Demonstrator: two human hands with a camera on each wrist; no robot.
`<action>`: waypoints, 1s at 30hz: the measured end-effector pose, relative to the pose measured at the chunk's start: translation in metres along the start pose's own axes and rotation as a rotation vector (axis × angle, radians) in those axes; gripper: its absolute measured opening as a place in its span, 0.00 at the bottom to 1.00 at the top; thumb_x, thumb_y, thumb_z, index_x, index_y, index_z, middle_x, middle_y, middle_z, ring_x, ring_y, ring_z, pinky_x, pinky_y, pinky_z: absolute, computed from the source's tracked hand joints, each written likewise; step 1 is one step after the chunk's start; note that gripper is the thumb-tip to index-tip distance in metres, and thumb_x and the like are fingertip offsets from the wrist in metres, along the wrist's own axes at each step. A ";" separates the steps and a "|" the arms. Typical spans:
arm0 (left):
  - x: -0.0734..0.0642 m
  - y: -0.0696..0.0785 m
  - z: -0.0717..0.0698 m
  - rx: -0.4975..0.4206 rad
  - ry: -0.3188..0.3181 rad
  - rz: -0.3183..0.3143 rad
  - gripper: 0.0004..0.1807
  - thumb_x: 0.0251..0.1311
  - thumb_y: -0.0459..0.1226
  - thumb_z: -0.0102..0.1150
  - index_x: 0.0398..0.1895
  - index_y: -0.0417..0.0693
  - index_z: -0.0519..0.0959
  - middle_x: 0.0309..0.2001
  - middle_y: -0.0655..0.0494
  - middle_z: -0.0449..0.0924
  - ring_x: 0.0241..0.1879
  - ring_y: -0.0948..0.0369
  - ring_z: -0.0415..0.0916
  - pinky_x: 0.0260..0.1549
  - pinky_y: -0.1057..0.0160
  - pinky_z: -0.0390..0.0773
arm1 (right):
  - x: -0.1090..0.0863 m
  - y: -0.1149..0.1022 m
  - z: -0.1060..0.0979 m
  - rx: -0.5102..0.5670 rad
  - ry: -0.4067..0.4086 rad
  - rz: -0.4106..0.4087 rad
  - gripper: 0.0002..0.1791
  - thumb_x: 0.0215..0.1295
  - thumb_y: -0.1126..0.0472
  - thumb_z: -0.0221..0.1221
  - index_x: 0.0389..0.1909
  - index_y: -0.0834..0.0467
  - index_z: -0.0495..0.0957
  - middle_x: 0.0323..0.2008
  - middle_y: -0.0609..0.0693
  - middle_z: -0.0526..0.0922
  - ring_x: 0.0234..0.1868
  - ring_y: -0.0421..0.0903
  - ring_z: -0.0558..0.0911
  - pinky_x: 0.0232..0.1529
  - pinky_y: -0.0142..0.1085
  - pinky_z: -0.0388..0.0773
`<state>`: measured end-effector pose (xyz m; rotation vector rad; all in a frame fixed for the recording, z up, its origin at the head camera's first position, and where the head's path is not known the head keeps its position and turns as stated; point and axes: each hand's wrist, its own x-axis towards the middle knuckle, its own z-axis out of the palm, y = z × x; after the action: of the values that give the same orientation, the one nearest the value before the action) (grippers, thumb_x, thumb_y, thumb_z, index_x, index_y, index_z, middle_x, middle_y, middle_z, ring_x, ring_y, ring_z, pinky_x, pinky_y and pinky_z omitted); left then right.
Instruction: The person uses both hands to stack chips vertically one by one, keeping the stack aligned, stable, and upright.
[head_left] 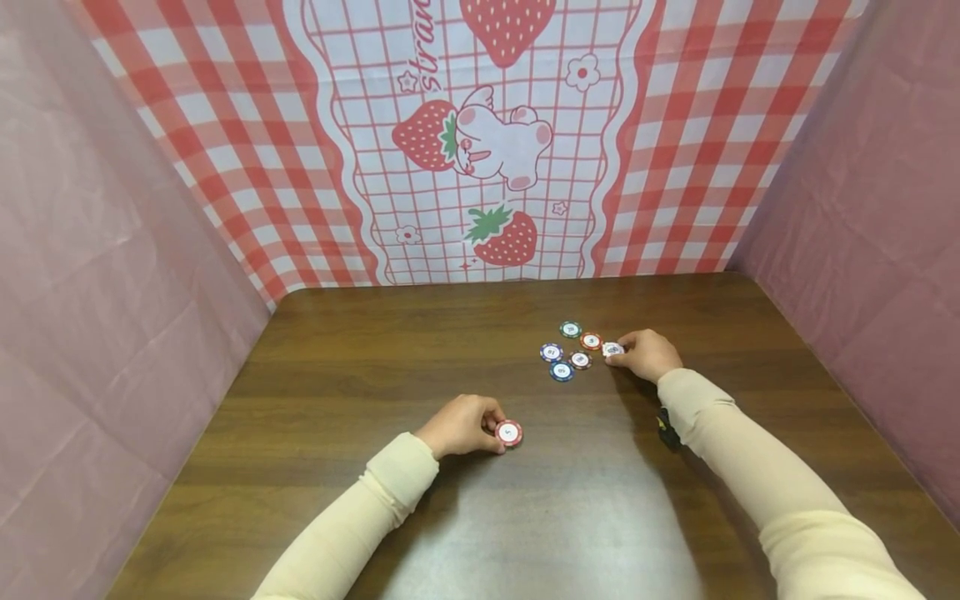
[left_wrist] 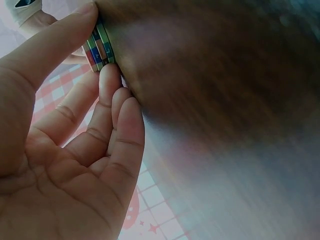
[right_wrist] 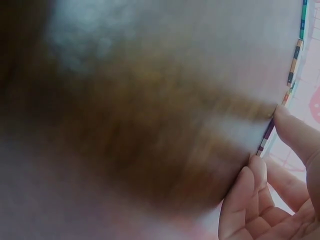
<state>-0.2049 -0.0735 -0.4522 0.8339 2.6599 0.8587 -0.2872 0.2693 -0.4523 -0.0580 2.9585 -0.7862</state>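
Head view: left hand (head_left: 465, 423) pinching a stack of round chips (head_left: 509, 433) at its fingertips, red-rimmed white face up, widest way along the brown wooden table (head_left: 360, 358). Right hand's (head_left: 647, 354) pinching a white-faced round chip (head_left: 612, 350), five multicoloured round chips (head_left: 580, 360) just left of it.

Left wrist: striped edges, red, blue, green.

Right wrist: chip's edge-on, lying flat along the tabletop.

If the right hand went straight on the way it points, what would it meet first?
Probably the red-rimmed chip, directly beyond the pinched chip in the right hand; whether those two touch is unclear.
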 end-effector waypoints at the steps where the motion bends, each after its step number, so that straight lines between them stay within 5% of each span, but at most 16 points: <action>1: 0.000 0.000 0.000 -0.001 0.001 0.002 0.15 0.41 0.37 0.78 0.34 0.48 0.83 0.29 0.59 0.83 0.31 0.67 0.75 0.36 0.66 0.73 | -0.001 -0.001 -0.001 -0.004 -0.003 0.003 0.27 0.58 0.49 0.65 0.53 0.64 0.80 0.48 0.63 0.84 0.48 0.59 0.80 0.48 0.52 0.74; 30: 0.001 -0.001 0.001 0.012 -0.008 -0.028 0.16 0.41 0.38 0.78 0.34 0.50 0.83 0.28 0.62 0.83 0.30 0.70 0.74 0.36 0.69 0.73 | -0.001 0.001 -0.004 0.011 0.015 -0.028 0.22 0.57 0.48 0.66 0.45 0.61 0.84 0.45 0.61 0.85 0.43 0.55 0.80 0.40 0.45 0.74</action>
<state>-0.2058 -0.0732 -0.4536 0.7993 2.6655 0.8318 -0.2868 0.2723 -0.4498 -0.0943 2.9734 -0.8092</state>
